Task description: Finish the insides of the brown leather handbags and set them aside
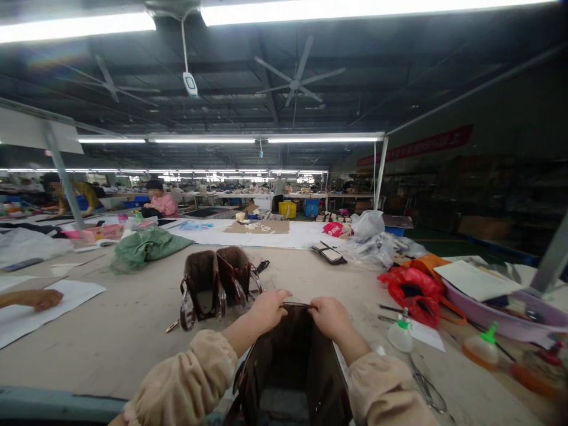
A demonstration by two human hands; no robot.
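Observation:
A dark brown handbag (pixel 293 361) stands upright at the near edge of the table, its mouth facing up toward me. My left hand (pixel 267 310) pinches the far rim at its left side. At the right side of that same rim, my right hand (pixel 332 319) is closed with fingers and thumb on the edge. The bag's inside is dark, and its lower part is out of frame. Beyond my left forearm stand two similar bags, one brown handbag (pixel 202 284) and another handbag (pixel 235 269), open at the top with plastic-wrapped handles.
Right of me lie glue bottles (pixel 400 336), scissors (pixel 426 384), a red plastic bag (pixel 412 296) and a purple basin (pixel 501 313). A green plastic bag (pixel 148 245) and a small dark wallet-like item (pixel 329 253) lie farther back. Another person's hand (pixel 44 299) rests on white paper at left.

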